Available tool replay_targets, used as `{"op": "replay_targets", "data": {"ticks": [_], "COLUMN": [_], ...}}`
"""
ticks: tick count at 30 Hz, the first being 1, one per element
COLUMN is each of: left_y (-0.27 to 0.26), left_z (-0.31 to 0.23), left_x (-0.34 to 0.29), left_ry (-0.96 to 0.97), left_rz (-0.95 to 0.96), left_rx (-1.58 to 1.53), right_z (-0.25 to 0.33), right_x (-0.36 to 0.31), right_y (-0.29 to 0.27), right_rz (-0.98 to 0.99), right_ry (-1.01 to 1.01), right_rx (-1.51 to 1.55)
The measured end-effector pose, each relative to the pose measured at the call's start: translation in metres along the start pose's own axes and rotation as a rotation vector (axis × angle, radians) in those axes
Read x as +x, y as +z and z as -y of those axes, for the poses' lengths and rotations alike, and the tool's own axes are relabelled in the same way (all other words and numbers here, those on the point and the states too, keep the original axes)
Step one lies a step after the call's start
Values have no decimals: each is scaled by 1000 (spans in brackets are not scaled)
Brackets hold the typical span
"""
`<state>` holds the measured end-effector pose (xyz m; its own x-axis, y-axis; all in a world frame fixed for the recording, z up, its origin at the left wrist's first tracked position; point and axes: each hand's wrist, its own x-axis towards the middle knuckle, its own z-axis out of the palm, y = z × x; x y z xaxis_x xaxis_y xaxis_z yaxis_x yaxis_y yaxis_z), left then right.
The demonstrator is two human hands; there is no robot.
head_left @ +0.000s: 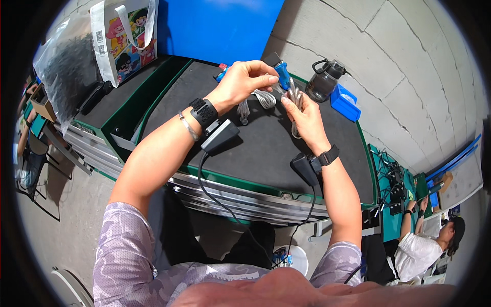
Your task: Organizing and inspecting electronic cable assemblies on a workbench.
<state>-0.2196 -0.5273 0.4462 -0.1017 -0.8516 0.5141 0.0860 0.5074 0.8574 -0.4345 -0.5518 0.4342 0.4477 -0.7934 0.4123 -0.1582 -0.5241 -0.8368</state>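
My right hand (309,120) is closed around a bundled grey see-through cable (295,96), which hangs in loops past its fingers. Above that hand a blue connector (282,75) stands up at the cable's upper end. My left hand (250,81) pinches a thin strand of the cable, thumb and forefinger together, just left of the right hand. Beneath the hands on the dark mat lie another coiled grey cable (265,99) and a smaller bundle (244,111). A blue connector with some red (221,75) lies partly hidden behind my left hand.
A dark bottle (326,81) and a blue bin (346,102) stand at the bench's far right. A blue panel (217,28) rises behind. On the left are a printed bag (128,41) and a see-through plastic bag (66,71). Wired black units hang at my wrists. Another person (422,250) works at right.
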Motion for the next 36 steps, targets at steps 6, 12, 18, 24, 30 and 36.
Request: {"op": "replay_targets", "data": {"ticks": [6, 12, 18, 24, 30, 36], "left_y": [-1, -21, -43, -39, -42, -2], "left_z": [-2, -2, 5, 8, 16, -10], "left_x": [-2, 9, 10, 6, 9, -2], "left_ry": [-2, -49, -399, -574, -350, -28], "left_rz": [16, -210, -35, 136, -161, -32], "left_rx": [-11, 25, 1012, 1082, 838, 537], "right_z": [-6, -2, -7, -10, -16, -21], "right_x": [-1, 2, 3, 5, 8, 7], "right_y": [2, 1, -2, -5, -8, -14], "right_rz": [-1, -24, -62, -55, -58, -53], "right_ry": [-43, 32, 198, 290, 293, 246], "right_rx": [-11, 106, 257, 503, 594, 646]}}
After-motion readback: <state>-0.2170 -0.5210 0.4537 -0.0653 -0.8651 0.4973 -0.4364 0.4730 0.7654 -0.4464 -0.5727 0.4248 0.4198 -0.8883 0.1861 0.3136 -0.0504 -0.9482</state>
